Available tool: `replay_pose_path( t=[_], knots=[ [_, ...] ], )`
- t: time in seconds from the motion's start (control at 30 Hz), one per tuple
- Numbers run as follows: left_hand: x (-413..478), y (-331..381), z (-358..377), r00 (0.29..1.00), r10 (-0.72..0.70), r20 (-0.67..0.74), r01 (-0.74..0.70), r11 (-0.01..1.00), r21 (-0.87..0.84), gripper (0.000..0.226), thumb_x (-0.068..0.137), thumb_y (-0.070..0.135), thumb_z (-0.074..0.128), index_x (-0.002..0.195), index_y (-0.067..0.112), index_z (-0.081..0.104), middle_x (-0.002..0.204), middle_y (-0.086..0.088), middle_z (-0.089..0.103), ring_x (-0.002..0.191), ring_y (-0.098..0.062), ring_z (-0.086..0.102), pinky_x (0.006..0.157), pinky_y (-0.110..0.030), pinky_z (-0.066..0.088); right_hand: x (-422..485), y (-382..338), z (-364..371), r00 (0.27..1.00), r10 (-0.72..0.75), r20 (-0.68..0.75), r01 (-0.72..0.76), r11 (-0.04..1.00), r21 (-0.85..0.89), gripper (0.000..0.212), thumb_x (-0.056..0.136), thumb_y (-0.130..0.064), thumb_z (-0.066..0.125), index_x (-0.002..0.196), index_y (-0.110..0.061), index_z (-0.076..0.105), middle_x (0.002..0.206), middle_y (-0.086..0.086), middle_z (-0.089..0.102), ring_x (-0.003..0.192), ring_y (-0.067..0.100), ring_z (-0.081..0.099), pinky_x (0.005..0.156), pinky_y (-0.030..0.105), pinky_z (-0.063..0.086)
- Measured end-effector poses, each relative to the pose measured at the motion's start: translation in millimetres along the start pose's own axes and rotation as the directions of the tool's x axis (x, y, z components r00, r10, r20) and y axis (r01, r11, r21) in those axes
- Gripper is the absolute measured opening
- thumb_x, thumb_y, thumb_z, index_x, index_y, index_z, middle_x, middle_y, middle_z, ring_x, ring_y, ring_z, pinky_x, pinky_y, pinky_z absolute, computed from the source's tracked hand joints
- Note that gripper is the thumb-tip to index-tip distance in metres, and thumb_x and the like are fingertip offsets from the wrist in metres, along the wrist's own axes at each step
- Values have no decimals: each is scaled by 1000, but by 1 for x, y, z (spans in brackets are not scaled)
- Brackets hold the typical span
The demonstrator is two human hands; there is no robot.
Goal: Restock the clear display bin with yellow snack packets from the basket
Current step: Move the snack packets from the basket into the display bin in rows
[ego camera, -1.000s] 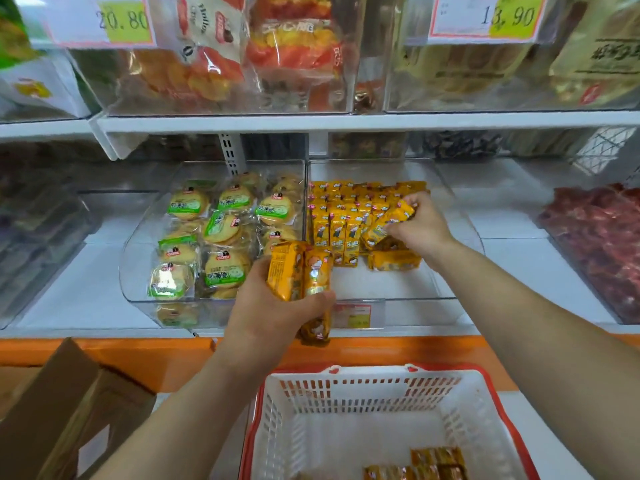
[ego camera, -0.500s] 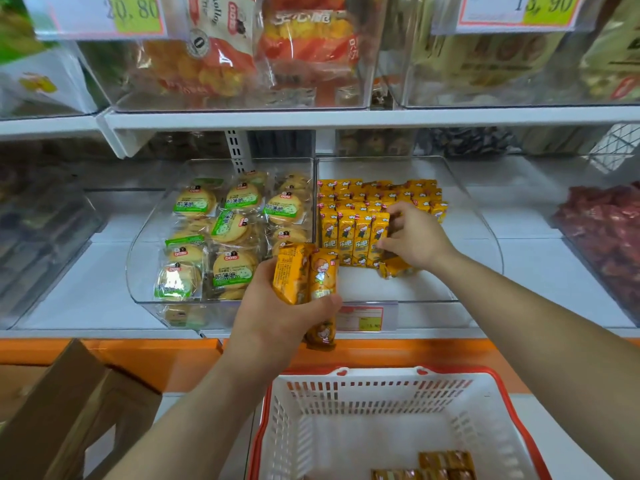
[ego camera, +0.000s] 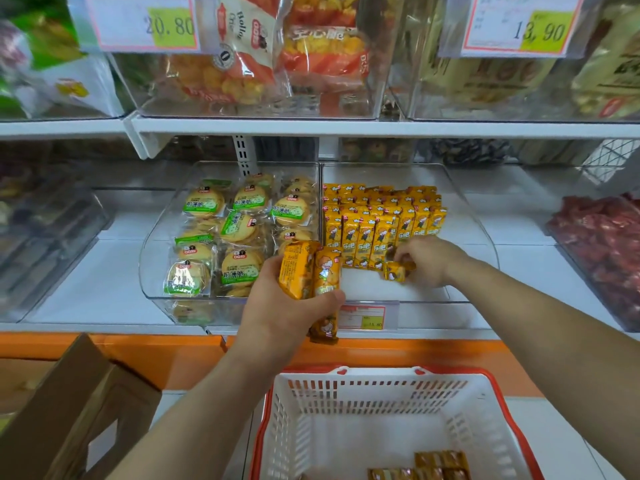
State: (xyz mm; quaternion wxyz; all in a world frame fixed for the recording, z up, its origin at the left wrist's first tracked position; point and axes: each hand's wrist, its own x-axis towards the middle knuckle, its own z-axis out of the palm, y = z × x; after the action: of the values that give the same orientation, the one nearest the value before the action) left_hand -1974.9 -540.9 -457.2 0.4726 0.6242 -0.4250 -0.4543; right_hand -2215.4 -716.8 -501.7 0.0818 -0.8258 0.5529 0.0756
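Now right hand (ego camera: 429, 261) pinches one yellow packet (ego camera: 394, 270), long axis roughly 9-to-3, at 5 o'clock of the upright row (ego camera: 363, 237); left hand (ego camera: 287, 306) grips spare packets (ego camera: 310, 270).

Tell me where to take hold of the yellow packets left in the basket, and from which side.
Come straight down into the basket through its open top; its walls block every side. The leftover packets lie flat on its floor, so pinch one across its narrow width, probably lifting an edge first.
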Motion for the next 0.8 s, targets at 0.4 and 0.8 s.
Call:
replay_pose_path(
  t=[0.4, 0.8],
  knots=[
    [-1, 2, -3, 1000, -11, -5, 11, 1000, -24, 60, 71, 25, 91, 120, 31, 58, 93, 9, 76, 77, -3, 73, 54, -12, 53, -57, -9, -31, 999, 26, 44, -48, 203, 978, 76, 74, -27, 77, 131, 10, 44, 106, 34, 61, 96, 31, 64, 83, 37, 59],
    [1, 2, -2, 1000, -22, -10, 22, 999, -29, 58, 70, 24, 91, 117, 30, 58, 96, 6, 76, 84, -12, 75, 71, -28, 60, -57, -8, -35, 979, 198, 45, -90, 222, 971, 29, 97, -42, 58, 124, -32, 55, 93, 3, 70, 73, 21, 70, 60, 37, 57]
  ],
)
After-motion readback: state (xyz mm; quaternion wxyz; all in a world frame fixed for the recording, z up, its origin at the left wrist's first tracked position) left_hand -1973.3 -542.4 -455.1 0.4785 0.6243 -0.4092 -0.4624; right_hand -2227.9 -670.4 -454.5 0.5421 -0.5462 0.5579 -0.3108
